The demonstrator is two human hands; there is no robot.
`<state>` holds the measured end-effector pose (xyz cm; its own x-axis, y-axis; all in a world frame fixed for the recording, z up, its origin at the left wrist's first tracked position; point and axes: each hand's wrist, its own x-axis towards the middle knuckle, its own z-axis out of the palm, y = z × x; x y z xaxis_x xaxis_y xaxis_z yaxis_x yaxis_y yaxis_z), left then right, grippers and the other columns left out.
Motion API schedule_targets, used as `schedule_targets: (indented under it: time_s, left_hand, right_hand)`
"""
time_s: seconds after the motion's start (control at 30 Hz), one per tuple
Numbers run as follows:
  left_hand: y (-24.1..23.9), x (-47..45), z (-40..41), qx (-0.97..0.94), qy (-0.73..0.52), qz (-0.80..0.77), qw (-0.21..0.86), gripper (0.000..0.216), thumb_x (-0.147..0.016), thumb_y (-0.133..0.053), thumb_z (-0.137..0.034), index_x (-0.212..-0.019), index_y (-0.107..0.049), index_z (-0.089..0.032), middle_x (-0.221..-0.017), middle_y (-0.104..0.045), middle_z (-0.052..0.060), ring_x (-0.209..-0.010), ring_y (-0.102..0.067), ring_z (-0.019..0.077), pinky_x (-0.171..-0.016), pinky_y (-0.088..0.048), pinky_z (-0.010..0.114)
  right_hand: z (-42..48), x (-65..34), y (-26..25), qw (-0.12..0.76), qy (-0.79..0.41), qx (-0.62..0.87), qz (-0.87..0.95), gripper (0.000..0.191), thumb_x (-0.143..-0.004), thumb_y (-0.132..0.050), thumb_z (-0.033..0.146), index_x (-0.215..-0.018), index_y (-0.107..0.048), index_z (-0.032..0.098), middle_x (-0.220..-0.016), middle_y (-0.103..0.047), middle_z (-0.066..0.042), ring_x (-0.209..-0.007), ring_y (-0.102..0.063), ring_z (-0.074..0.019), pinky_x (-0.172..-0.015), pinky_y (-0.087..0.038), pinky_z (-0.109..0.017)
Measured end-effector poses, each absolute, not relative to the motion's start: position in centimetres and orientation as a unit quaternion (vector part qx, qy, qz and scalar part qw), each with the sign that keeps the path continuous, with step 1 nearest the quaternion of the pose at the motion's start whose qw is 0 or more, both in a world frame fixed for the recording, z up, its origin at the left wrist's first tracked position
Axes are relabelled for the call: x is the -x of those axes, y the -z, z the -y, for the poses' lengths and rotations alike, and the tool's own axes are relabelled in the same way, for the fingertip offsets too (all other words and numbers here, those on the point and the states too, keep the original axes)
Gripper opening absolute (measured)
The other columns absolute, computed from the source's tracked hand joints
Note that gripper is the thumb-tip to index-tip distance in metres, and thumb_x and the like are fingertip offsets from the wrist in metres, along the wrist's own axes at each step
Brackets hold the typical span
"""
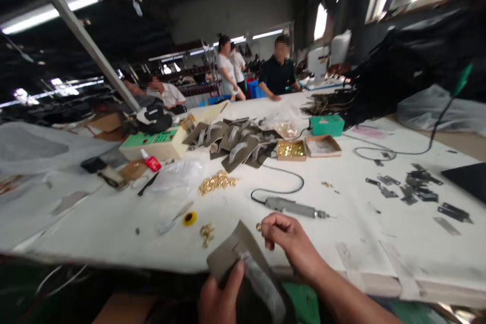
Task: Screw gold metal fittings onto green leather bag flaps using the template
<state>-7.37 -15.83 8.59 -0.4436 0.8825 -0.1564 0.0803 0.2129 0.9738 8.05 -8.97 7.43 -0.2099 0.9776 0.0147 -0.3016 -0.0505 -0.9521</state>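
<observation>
My left hand [224, 291], at the bottom of the head view, grips a grey-brown flat piece [237, 245] with its thumb on top. A short slit shows in the piece, and a strip wrapped in clear plastic [264, 286] runs along it. Just right of and above the piece, my right hand [283, 233] pinches a small gold metal fitting [258, 226]. The fitting is apart from the piece, and its exact shape is blurred. Behind my right hand an electric screwdriver [290, 206] lies on the white table. To the left is a small heap of gold fittings [207, 234].
A larger pile of gold fittings [218, 182] lies mid-table, before stacked grey-brown pieces [239, 144]. A box of gold parts [291, 150], a green box [326, 125] and dark metal plates [419, 185] stand or lie rightward. A yellow roll [190, 218] sits left. Several people are beyond.
</observation>
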Motion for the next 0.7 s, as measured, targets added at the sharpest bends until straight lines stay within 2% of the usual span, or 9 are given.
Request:
schedule_targets:
  time_s: [0.07,0.13,0.3,0.53,0.7]
  left_hand:
    - [-8.1,7.1,16.1,-0.344,-0.507,-0.675,0.411,0.049,-0.082,-0.076,-0.052,-0.11,-0.073,-0.012,-0.108,-0.078,0.012,-0.102,-0.072,0.0295,-0.087,-0.06,0.038]
    - [-8.1,6.7,16.2,-0.369,-0.515,-0.633,0.444,0.053,-0.079,-0.078,-0.052,-0.112,-0.073,-0.011,-0.108,-0.079,0.013,-0.104,-0.073,0.0312,-0.088,-0.059,0.036]
    - [-9.1,5.0,16.0,-0.445,-0.534,-0.579,0.426,0.038,-0.085,-0.075,-0.043,-0.108,-0.075,-0.014,-0.107,-0.08,0.011,-0.101,-0.074,0.0261,-0.092,-0.057,0.032]
    - [-10.2,3.4,16.5,-0.503,-0.511,-0.593,0.366,0.027,-0.085,-0.073,-0.04,-0.097,-0.078,-0.016,-0.096,-0.082,0.008,-0.089,-0.075,0.0224,-0.083,-0.059,0.028]
    - [-10.2,3.0,16.8,-0.54,-0.505,-0.595,0.314,0.022,-0.087,-0.071,-0.037,-0.099,-0.078,-0.018,-0.097,-0.081,0.006,-0.089,-0.075,0.0216,-0.083,-0.059,0.028]
  right_hand:
    - [9.9,-9.0,-8.3,0.514,-0.585,0.38,0.5,0.025,-0.085,-0.073,0.042,-0.079,-0.071,0.017,-0.069,-0.061,0.001,-0.064,-0.051,-0.012,-0.063,-0.042,-0.026]
    - [10.6,-9.5,-8.6,0.518,-0.548,0.389,0.529,0.022,-0.087,-0.073,0.04,-0.081,-0.073,0.018,-0.076,-0.064,0.0,-0.069,-0.053,-0.0129,-0.066,-0.043,-0.026]
    - [11.9,-10.6,-8.6,0.529,-0.483,0.394,0.576,0.02,-0.09,-0.072,0.037,-0.081,-0.073,0.019,-0.077,-0.065,-0.001,-0.072,-0.057,-0.0142,-0.069,-0.046,-0.027]
    - [12.9,-11.9,-9.2,0.552,-0.407,0.383,0.619,0.013,-0.09,-0.072,0.028,-0.079,-0.072,0.02,-0.075,-0.065,0.0,-0.07,-0.059,-0.0137,-0.068,-0.047,-0.026]
    - [13.4,-12.4,-9.5,0.554,-0.382,0.377,0.637,0.012,-0.091,-0.07,0.024,-0.08,-0.074,0.02,-0.076,-0.067,-0.002,-0.071,-0.062,-0.0142,-0.067,-0.049,-0.026]
